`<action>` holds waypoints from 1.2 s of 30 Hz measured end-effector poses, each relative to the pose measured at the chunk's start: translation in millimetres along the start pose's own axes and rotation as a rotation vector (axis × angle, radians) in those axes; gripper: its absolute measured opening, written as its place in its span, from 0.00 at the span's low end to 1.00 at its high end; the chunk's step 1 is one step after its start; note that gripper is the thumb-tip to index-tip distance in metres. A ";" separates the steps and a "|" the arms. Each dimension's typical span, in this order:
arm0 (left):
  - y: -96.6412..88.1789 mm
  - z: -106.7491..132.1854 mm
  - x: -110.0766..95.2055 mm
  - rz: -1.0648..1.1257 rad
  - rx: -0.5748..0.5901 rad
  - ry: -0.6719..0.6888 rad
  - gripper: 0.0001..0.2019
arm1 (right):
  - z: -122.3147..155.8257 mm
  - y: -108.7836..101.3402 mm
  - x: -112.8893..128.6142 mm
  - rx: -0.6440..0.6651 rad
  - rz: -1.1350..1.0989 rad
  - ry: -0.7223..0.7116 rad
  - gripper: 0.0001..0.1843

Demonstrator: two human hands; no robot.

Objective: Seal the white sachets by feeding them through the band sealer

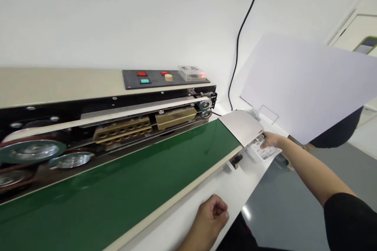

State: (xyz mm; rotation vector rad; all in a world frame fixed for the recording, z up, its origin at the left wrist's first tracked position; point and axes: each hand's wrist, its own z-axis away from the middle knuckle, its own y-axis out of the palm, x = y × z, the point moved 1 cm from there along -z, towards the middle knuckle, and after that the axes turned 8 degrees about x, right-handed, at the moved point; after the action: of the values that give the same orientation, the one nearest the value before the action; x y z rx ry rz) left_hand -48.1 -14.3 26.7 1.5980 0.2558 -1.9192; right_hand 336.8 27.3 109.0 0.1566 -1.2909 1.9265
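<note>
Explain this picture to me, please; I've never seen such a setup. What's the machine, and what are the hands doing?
There is one view, from a camera on the person's head, looking forward and down. The long machine appears to be a band sealer, standing on a white table. Along its front runs a green conveyor belt; behind that are wheels and brass-coloured blocks. A clear plastic box sits on the control panel.

These are bare human hands. The left hand is loosely curled beside the belt, with nothing visible in it. The right hand is at a white printed packet by the machine's far end; its grip is partly hidden.
</note>
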 end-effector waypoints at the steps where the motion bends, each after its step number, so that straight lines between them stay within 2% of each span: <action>1: -0.3 -0.6 0.0 0.005 0.007 -0.007 0.06 | 1.3 -5.5 1.0 0.020 0.002 -0.001 0.32; 7: -2.8 -3.4 1.9 0.011 0.032 0.003 0.06 | 4.9 -34.7 -1.6 0.040 0.042 0.033 0.34; 14: -0.4 -5.1 6.1 0.003 -0.017 0.034 0.06 | 8.6 -64.9 -17.2 -0.061 0.077 0.100 0.44; 21: 1.4 -6.3 6.8 0.048 -0.041 0.037 0.09 | 21.3 -89.0 -29.5 -0.155 -0.056 0.158 0.45; 28: 1.6 -7.8 7.5 0.034 -0.051 0.040 0.09 | 49.7 -92.6 -41.5 -0.225 -0.301 0.185 0.44; 36: -0.1 -5.8 4.0 0.029 0.003 0.004 0.09 | 72.1 -75.6 -33.5 -0.178 -0.518 0.090 0.44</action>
State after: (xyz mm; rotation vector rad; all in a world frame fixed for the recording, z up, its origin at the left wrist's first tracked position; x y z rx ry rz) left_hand -43.7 -12.5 21.5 1.5994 0.2312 -1.8953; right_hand 387.6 -37.9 181.2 0.2802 -1.2109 1.3600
